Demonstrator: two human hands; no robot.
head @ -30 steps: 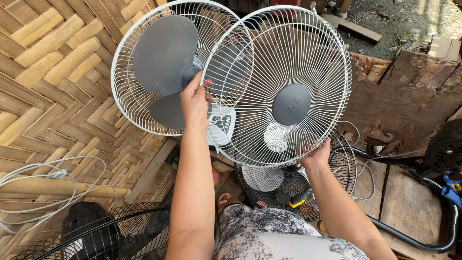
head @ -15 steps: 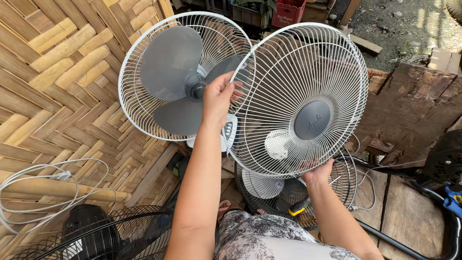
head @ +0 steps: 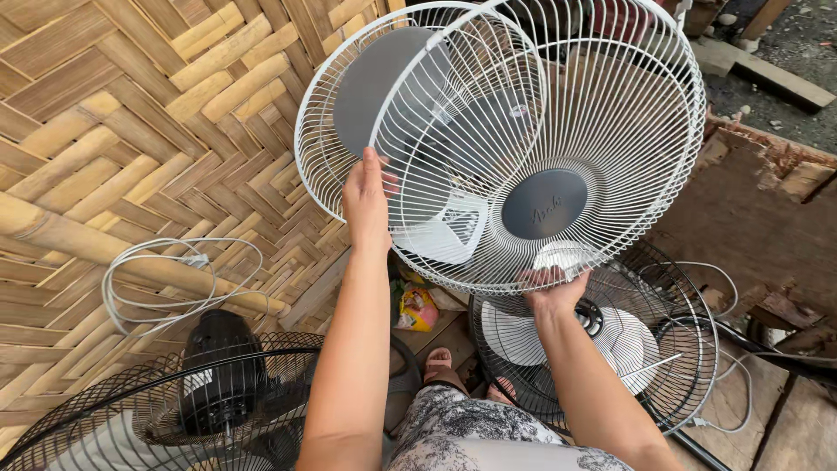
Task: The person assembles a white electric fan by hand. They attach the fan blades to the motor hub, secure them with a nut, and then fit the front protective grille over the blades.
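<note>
Left hand [head: 366,202]: closed on left rim of white front grille [head: 558,148], held up before the fan [head: 410,105]. Right hand [head: 551,288]: gripping the grille's bottom rim. Behind: fan's grey blades [head: 375,83] in rear cage. Below: two black fans [head: 218,392] [head: 610,340], white cable [head: 166,279], yellow packet [head: 417,309]. Left: woven bamboo wall [head: 131,113]. Right: wooden planks [head: 758,218].

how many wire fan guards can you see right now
4. A white front guard held by both hands; a white rear guard behind it, around the grey blades; a black guard bottom left; a black guard low right. More may be hidden.
</note>
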